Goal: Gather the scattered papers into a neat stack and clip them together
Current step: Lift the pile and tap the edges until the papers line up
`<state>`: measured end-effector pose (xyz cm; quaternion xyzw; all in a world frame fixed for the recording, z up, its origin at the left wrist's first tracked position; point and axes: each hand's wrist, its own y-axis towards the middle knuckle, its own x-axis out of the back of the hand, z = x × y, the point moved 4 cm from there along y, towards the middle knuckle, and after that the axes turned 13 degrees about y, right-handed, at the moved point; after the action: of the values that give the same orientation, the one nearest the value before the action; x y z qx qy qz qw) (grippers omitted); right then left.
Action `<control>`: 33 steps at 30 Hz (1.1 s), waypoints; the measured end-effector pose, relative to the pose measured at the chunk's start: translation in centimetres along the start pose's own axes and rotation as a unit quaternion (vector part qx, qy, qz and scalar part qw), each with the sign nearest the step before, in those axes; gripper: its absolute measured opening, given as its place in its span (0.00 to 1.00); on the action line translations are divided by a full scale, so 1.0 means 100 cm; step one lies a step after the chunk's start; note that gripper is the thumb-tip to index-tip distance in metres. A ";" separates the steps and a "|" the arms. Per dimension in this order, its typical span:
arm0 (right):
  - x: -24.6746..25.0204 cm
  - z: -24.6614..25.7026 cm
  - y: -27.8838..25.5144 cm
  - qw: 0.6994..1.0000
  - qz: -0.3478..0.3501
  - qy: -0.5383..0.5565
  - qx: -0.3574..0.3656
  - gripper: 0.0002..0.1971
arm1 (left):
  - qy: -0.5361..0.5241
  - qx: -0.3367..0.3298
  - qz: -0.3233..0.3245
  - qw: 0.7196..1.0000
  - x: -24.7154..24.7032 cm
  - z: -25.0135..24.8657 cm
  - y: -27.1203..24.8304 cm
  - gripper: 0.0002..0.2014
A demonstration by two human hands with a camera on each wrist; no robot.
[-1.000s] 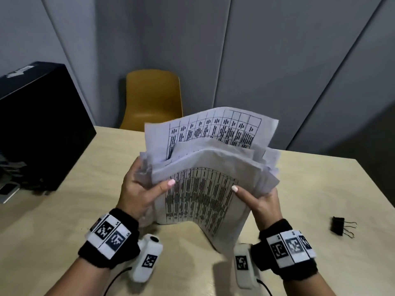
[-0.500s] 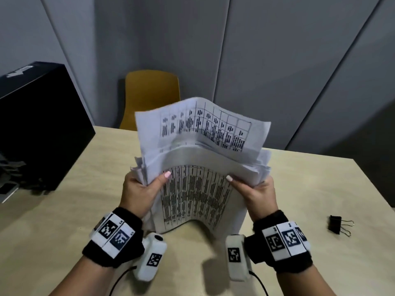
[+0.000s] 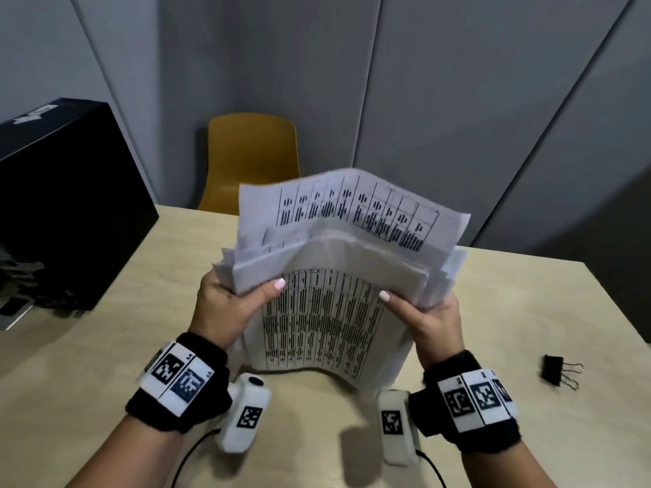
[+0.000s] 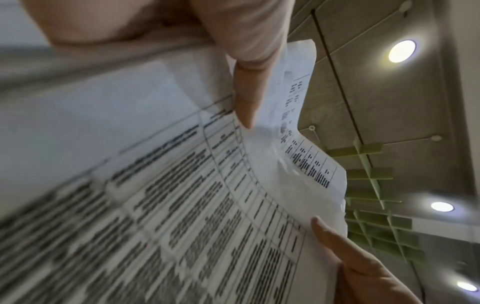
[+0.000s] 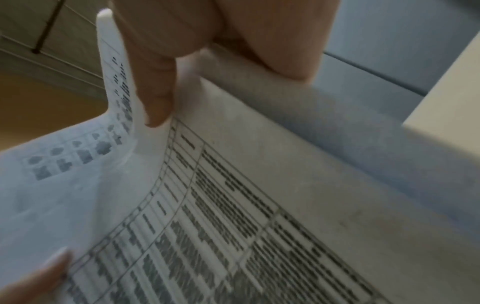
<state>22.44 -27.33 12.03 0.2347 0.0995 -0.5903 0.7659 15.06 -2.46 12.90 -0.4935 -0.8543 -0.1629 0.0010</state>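
1. The papers (image 3: pixel 327 311) stand on edge in front of me, their lower edge touching the table (image 3: pixel 510 311) and bowing toward me, the printed tables on the front sheet facing me.
2. The bundle is uneven: one sheet at the back sticks up above the others, and the edges at both sides are staggered.
3. My left hand (image 3: pixel 225 308) grasps the left side of the papers, thumb laid across the front sheet and fingers behind it.
4. My right hand (image 3: pixel 431 320) grasps the right side in the same way, thumb on the front.
5. From the left wrist view, my thumb (image 4: pixel 246 90) presses on the front sheet near its upper edge; the print is blurred.
6. A black binder clip (image 3: pixel 560 369) lies on the table to the right, well apart from the papers, its wire handles pointing right.
7. A black box (image 3: pixel 70 206) sits at the left of the table.
8. A yellow chair (image 3: pixel 252 160) stands beyond the far edge, against the grey wall.
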 end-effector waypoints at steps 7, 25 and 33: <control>0.001 -0.016 -0.005 0.999 0.000 0.007 -0.045 0.35 | -0.020 0.007 0.019 1.000 -0.014 0.000 -0.013 0.33; -0.015 -0.002 -0.007 0.995 -0.035 -0.095 0.017 0.30 | 0.010 -0.060 0.003 0.998 -0.011 -0.005 -0.016 0.33; -0.034 0.052 -0.012 0.907 -0.012 -0.288 0.306 0.47 | 0.283 -0.235 -0.103 0.924 0.003 -0.044 -0.020 0.53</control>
<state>19.65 -27.17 17.74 0.2762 -0.3078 -0.6431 0.6445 12.48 -4.33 16.54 -0.3224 -0.8020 -0.4906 0.1099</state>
